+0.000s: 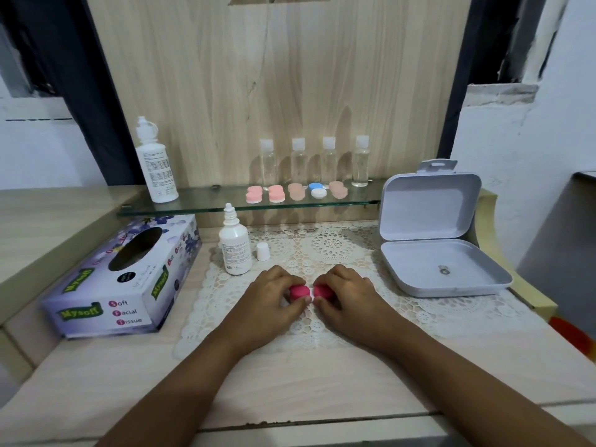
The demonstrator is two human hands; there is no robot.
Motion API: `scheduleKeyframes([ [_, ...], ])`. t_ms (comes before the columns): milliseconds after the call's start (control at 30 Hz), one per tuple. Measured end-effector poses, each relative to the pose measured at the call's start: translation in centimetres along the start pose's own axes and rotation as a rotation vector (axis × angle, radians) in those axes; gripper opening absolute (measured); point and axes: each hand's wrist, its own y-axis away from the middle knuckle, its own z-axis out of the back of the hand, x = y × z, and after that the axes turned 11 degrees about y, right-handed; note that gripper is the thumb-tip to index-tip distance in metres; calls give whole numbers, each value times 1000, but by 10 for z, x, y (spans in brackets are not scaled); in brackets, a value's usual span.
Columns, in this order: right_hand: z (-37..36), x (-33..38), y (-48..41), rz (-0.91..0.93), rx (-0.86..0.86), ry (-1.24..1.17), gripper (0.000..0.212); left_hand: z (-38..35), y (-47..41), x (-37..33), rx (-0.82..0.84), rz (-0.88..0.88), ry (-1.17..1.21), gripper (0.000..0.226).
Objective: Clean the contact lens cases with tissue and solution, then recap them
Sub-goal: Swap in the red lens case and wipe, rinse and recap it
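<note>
Item: pink lens case (298,291), on lace mat (338,250); one cap was clamped in left grip (274,296), the other in right grip (348,296); uncapped solution bottle (235,250) was set nearby

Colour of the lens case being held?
The lens case is bright pink, seen in the head view between left hand and right hand.

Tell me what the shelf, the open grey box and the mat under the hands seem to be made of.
Shelf: clear glass, going by its greenish see-through edge. Grey box: probably matte moulded plastic, with rounded corners and a hang tab. Mat: white lace-like openwork, fabric or perhaps vinyl; the tabletop shows through its holes.
</note>
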Motion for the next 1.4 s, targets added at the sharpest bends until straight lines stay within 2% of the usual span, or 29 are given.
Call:
scheduleKeyframes([
  [100, 0, 0, 0, -2, 7, 6, 28, 1, -3, -1, -58, 42, 85, 22],
  [200, 1, 0, 0, 6, 7, 18, 23, 7, -8, -3, -133, 135, 180, 24],
  [367, 2, 1, 1, 12, 18, 22, 25, 16, -21, -11, -97, 277, 268, 28],
  [467, 3, 1, 2, 7, 23, 16, 25, 15, -35, -14, -80, 274, 209, 14],
  [567, 3, 2, 2, 2, 26, 7, 24, 10, -47, -12, -47, 281, 160, 10],
  [800, 4, 2, 2, -3, 29, 6, 25, 4, -50, 0, 41, 290, 78, 20],
  [933, 5, 2, 2, -7, 31, 1, 26, 10, -38, -4, 8, 256, 159, 29],
  [1067, 4, 1, 2, -9, 26, -11, 24, 16, -20, -10, -60, 224, 197, 24],
  [1133, 3, 0, 1, -15, 27, -19, 22, 17, -10, -12, -21, 242, 230, 30],
  [1233, 3, 0, 1, -16, 29, -24, 23, 15, -2, -9, 62, 201, 144, 42],
  [1400, 5, 1, 2, -29, 57, -35, 29, 10, 0, -2, 56, 98, 72, 21],
])
